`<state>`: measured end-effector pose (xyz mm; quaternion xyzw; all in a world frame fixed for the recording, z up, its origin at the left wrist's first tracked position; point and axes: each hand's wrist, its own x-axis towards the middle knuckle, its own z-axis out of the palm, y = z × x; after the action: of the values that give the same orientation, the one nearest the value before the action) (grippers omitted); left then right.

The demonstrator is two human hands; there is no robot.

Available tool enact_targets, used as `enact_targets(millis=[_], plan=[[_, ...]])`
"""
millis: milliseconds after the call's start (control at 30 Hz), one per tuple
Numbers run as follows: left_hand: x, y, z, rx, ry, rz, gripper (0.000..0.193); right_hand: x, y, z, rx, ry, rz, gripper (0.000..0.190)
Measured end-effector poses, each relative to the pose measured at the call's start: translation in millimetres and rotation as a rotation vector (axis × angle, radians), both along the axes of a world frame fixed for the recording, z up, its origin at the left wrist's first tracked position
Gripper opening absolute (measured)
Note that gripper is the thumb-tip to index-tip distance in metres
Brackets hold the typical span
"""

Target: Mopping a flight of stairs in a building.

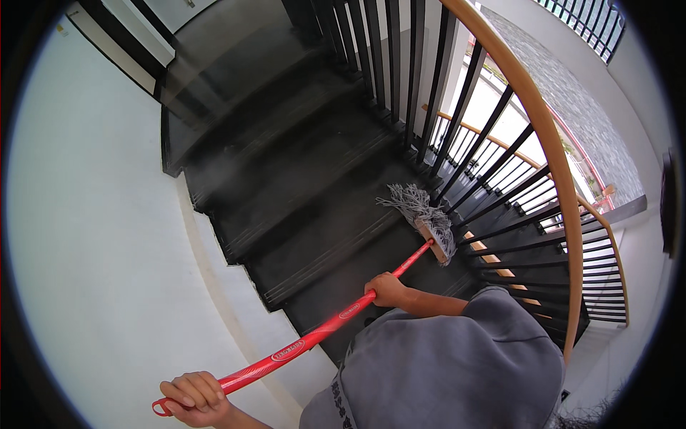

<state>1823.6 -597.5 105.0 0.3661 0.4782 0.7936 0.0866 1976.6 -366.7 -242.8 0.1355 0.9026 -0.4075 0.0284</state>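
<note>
A string mop with a red handle (332,326) slants from the lower left up to the middle right. My left hand (195,399) is closed around the top end of the handle, just below its hanging loop. Further down the shaft, my right hand (388,289) grips it near the thinner red section. The mop's grey strands (415,201) lie on a dark stair tread against the feet of the balusters, with a wooden mop block (435,244) over them.
Dark stone steps (321,187) curve upward to the upper left. A white wall (107,214) borders them on the left. Black balusters (394,59) under a curved wooden handrail (557,155) line the right side, and lower flights show through them.
</note>
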Motion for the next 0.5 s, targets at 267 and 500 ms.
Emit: enact_targets(millis=[267,500], plan=[[21,-28,3,-0.102,-0.069,-0.065,0.029,18,-24,6,-0.109,-0.051,0.325,0.008],[17,-80,20,0.093,-0.032,-0.086,0.030,18,-2,61,0.075,0.209,0.187,0.014]])
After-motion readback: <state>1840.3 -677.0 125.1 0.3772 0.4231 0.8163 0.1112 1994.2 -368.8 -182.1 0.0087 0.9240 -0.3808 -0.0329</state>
